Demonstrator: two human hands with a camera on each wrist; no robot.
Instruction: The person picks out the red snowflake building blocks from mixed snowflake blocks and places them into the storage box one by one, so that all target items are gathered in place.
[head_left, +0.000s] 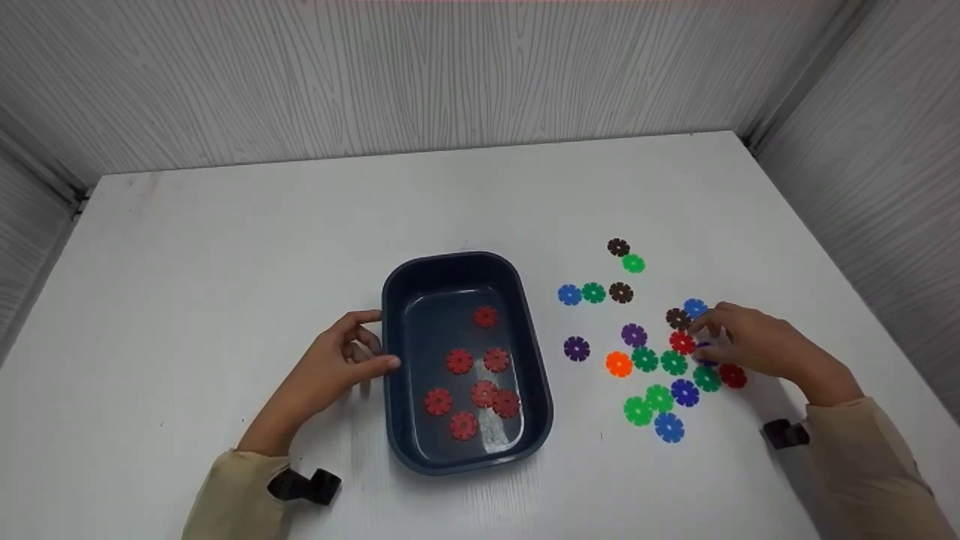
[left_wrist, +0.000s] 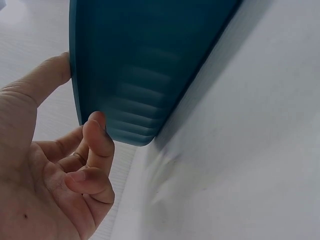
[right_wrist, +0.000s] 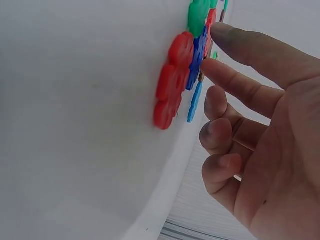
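A dark blue plastic tray (head_left: 467,459) stands in the middle of the table with several red notched discs (head_left: 459,361) lying flat in it. At its left side, my left hand (head_left: 337,367) holds the wall, thumb on the rim and index finger against the outside; the other fingers curl free. My right hand (head_left: 765,345) hovers over the loose discs at the right. Thumb and index finger stand apart around a red disc (head_left: 682,343); whether they touch it I cannot tell. Under the hand, a dark blue disc is partly hidden, with another red disc (head_left: 733,376) beside it.
Flower-shaped discs in green, blue, brown, purple and an orange disc (head_left: 619,364) lie scattered right of the tray, some overlapping. The white table (head_left: 262,240) ends at a wood-grain panel (head_left: 450,75) behind. Another panel (head_left: 900,112) rises on the right.
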